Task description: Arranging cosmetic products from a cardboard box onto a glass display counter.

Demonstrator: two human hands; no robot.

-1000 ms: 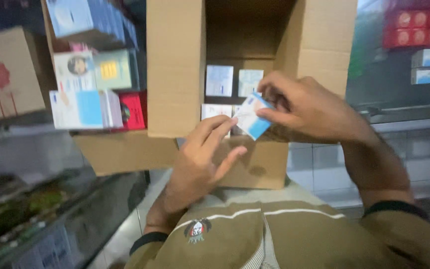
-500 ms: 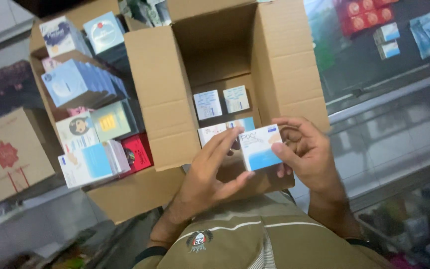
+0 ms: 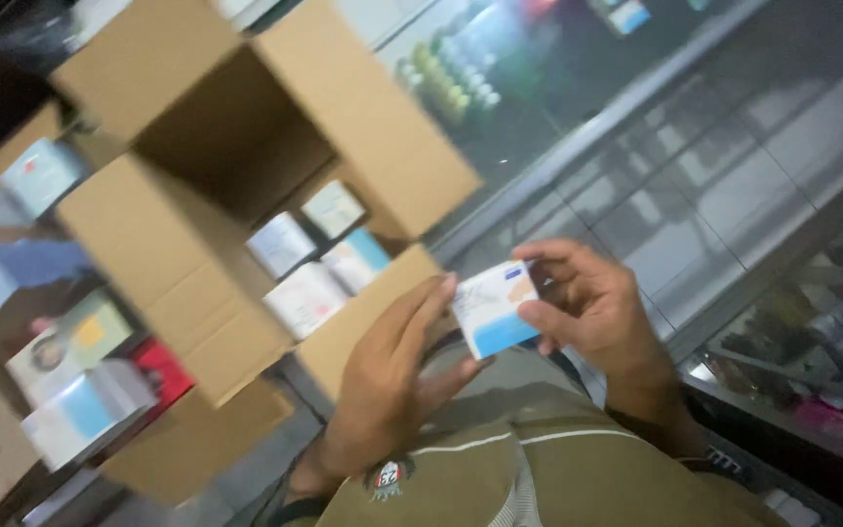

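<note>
Left side is stacked small boxes (image 3: 90, 405), then the open cardboard carton (image 3: 246, 195), which has swung up and left since half a second back. My left hand (image 3: 392, 381) lies flat, fingers against the white-and-blue box (image 3: 496, 307), holding nothing. My right hand (image 3: 592, 312) pinches it, now clear of the carton's flap, glass counter (image 3: 695, 195) just beyond.

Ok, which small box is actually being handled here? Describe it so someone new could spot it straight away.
Start at the large open brown cardboard carton left of centre, with small packs inside. Just right of its front flap, both hands meet above a khaki garment: the right hand pinches a small white-and-blue rectangular box, the left hand touching its edge. Unlike the packs in the carton, it is held in the air.
</note>
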